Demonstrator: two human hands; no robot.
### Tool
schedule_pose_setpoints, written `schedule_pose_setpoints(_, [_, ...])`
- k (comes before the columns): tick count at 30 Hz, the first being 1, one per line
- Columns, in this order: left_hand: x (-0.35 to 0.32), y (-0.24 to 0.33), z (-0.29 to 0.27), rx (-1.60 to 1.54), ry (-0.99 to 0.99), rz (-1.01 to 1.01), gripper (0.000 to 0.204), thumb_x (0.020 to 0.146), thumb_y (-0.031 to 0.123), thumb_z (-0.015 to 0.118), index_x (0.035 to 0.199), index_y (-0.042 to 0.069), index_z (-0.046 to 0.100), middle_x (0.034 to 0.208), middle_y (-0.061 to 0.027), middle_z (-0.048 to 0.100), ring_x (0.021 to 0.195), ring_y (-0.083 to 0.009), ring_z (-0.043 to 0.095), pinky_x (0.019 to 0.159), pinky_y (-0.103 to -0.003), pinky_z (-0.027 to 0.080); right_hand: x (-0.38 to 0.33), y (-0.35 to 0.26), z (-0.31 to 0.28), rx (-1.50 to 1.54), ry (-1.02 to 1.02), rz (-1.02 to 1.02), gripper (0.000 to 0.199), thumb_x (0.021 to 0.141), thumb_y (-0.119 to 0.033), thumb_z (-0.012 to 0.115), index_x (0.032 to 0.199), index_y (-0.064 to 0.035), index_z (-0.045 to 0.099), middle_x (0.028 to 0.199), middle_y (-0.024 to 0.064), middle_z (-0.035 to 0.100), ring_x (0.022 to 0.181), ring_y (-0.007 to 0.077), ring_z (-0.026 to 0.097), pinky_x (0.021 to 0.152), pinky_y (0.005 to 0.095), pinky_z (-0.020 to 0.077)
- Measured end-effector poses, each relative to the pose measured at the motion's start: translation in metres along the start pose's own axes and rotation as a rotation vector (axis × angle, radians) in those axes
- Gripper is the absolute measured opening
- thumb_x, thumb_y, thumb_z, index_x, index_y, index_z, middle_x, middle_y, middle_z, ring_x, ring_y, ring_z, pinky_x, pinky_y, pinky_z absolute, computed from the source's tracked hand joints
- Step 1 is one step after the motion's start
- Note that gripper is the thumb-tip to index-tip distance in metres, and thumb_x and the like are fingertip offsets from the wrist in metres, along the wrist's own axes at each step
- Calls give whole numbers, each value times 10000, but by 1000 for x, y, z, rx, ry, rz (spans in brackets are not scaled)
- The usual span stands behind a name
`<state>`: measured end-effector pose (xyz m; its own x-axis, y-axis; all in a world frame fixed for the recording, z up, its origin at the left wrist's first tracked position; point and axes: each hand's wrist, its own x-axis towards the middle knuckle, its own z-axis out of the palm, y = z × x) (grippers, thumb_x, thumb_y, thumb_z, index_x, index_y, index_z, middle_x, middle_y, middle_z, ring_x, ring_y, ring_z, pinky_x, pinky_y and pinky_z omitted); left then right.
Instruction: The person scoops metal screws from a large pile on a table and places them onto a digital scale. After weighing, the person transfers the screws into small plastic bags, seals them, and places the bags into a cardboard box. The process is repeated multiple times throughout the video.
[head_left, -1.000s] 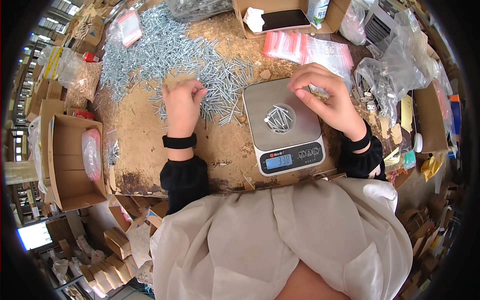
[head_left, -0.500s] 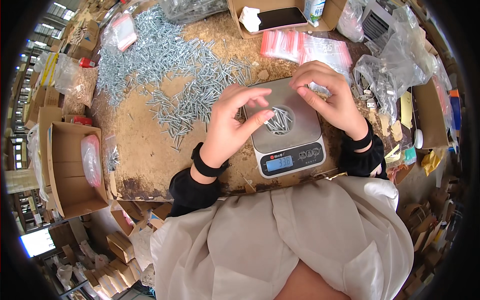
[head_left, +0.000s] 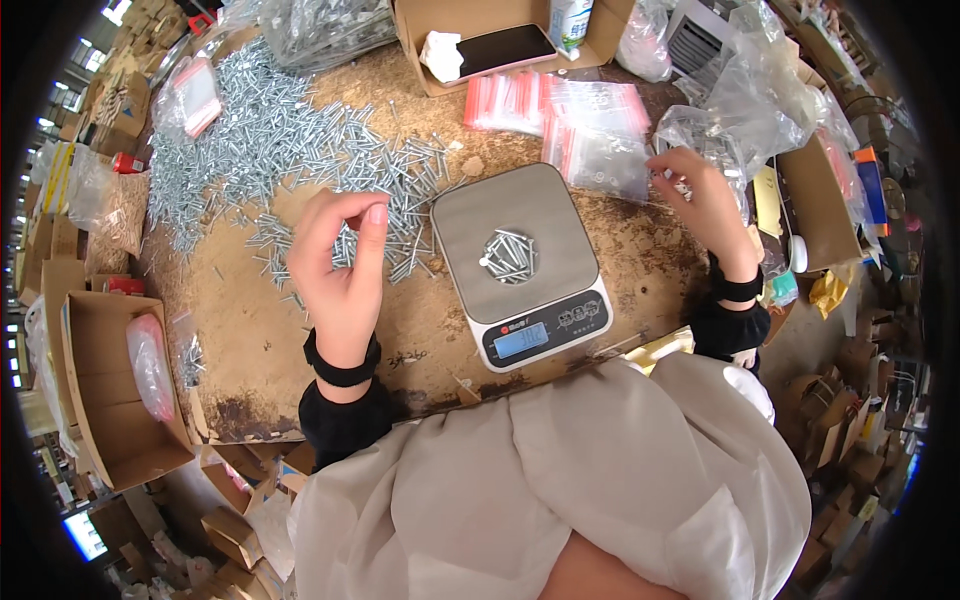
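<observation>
A kitchen-type digital scale [head_left: 520,200] with a square metal plate stands at the table's front. On its plate lies a small heap of silver screws [head_left: 512,258], with a small white piece at its left side. My left hand [head_left: 340,265] is left of the scale, above the edge of a big spread of loose screws [head_left: 260,130]. Its thumb and index fingertips come together; whatever they hold is too small to name. To the right of the scale, my right hand [head_left: 705,205] reaches over small metal parts beside a clear bag [head_left: 690,130], its fingers curled into a pinch with their contents hidden.
Red-edged zip bags [head_left: 595,130] lie beyond the scale. Behind them, a cardboard box [head_left: 425,75] holds a phone [head_left: 508,52] and a bottle [head_left: 571,25]. An open carton [head_left: 110,400] sits at the left edge, another box [head_left: 820,200] at the right.
Both hands have moved apart from above the scale, the left toward the loose screws, the right toward the small parts. The view has shifted, and the scale's display reads differently.
</observation>
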<state>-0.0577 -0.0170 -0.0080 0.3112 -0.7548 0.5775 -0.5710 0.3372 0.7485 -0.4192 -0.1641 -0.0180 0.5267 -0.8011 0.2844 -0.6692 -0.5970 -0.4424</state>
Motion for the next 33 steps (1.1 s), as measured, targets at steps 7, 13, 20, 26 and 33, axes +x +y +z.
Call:
schedule_pose_setpoints(7, [2, -4, -2, 179, -79, 118, 59, 878, 62, 720, 891, 13, 690, 779, -76, 642, 710, -208, 570, 819, -353, 458, -28, 30, -2, -195, 70, 294, 220, 840, -162, 734, 1021, -48, 682, 855, 109, 652, 729, 283, 632, 651, 382, 487])
schedule_pose_setpoints(13, [1, -2, 1, 165, -106, 90, 59, 875, 65, 722, 876, 17, 688, 777, -76, 644, 710, -213, 574, 841, -360, 453, -38, 31, 11, -314, 76, 367, 312, 812, -241, 775, 1054, -66, 683, 692, 99, 628, 670, 296, 635, 615, 407, 480])
schedule_pose_setpoints(20, [1, -2, 3, 132, -115, 71, 56, 862, 57, 726, 869, 20, 685, 760, -77, 632, 713, -227, 571, 770, -347, 449, -33, 48, 9, -257, 57, 307, 355, 808, -184, 759, 1134, -95, 653, 703, 95, 627, 678, 299, 630, 616, 412, 477])
schedule_pose_setpoints(26, [2, 0, 3, 155, -164, 122, 56, 856, 51, 728, 865, 20, 682, 759, -82, 634, 718, -237, 574, 720, -344, 444, -32, 61, 6, -228, 9, 309, 290, 798, -151, 757, 1071, -100, 674, 694, 89, 618, 674, 303, 621, 617, 419, 475])
schedule_pose_setpoints(33, [3, -2, 4, 170, -195, 180, 56, 855, 46, 724, 869, 15, 680, 766, -87, 633, 719, -239, 574, 712, -344, 446, -37, 51, 5, -217, 38, 293, 183, 809, -136, 748, 974, -80, 692, 703, 105, 624, 696, 311, 639, 626, 414, 486])
